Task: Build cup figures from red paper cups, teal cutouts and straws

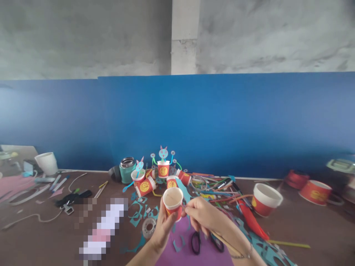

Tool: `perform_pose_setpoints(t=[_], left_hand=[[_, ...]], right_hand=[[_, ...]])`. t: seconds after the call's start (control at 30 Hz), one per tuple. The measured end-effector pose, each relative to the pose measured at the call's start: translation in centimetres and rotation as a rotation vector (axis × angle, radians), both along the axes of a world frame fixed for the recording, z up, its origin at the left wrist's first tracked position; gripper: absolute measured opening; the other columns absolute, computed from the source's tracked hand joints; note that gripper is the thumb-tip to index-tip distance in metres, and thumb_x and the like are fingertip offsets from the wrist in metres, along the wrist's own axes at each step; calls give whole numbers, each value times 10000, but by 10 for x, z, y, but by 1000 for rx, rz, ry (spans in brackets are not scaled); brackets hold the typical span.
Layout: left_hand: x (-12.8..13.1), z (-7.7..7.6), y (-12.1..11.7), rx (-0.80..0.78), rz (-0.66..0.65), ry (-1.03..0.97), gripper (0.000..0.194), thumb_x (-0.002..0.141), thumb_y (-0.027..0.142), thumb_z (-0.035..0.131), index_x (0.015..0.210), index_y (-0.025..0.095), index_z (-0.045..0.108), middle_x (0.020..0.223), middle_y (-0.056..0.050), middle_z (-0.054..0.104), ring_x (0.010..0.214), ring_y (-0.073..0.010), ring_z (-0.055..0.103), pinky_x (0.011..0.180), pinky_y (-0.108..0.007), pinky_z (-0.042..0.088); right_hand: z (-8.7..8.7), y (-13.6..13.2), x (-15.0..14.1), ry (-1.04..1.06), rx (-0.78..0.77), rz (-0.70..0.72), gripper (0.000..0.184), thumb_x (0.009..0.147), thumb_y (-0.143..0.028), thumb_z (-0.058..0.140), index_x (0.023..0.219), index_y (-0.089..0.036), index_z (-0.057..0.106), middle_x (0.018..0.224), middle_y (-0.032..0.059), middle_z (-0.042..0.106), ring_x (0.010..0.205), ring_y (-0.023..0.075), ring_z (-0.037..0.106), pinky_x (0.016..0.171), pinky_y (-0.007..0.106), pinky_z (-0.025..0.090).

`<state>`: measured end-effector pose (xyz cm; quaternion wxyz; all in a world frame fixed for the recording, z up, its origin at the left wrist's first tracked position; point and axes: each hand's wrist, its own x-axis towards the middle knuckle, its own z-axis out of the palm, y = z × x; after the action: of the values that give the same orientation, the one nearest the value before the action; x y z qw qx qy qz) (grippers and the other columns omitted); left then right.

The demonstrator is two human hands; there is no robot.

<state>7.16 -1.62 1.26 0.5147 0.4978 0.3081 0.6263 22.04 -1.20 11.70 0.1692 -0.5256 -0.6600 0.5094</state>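
My left hand (163, 225) is wrapped round a red and white paper cup (173, 197), its open mouth tilted toward me. A thin line shows inside the cup. At the cup's right side, the fingertips of my right hand (201, 212) are pinched together; what they hold is too small to make out. A pale yellowish strip (226, 242) runs under that hand toward the wrist. Below it, black-handled scissors (196, 244) lie on purple paper (173, 256), partly hidden by the hand.
Behind stand decorated cup figures (163, 169) and a teal jar (127, 175). Blue paper scraps (135, 218) and a tape roll (149, 227) lie left. Coloured sticks, a red pouch (251, 218) and larger cups (266, 201) are right. A blue partition (194, 122) closes the back.
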Motion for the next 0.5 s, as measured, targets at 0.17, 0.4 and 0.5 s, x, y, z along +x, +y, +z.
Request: perform_pose_setpoints(t=[0.17,0.4,0.5], left_hand=[[1,-13,6,-95,82,-114,560,784,542,566,1234,212,518,1174,-87,628,1168,-275,510,1013,-392,362],[0,-17,18,-183,301,-157,551,738,651,544,1082,223,588,1067,-50,668,1092,-247,563,932,-339,437],[-1,-13,18,-168,311,-157,541,754,666,507,1026,207,597,967,-46,683,990,-228,603,894,-337,451]], right_hand=[[-2,3,4,-40,25,-20,212,773,-149,411,655,-150,588,349,-82,503,177,33,301,229,158,175],[-9,3,-2,-23,10,29,203,755,-143,406,688,-152,598,360,-91,496,189,37,329,238,159,212],[-11,2,-4,-8,-11,35,210,756,-141,400,692,-155,600,355,-92,491,186,37,311,237,161,210]])
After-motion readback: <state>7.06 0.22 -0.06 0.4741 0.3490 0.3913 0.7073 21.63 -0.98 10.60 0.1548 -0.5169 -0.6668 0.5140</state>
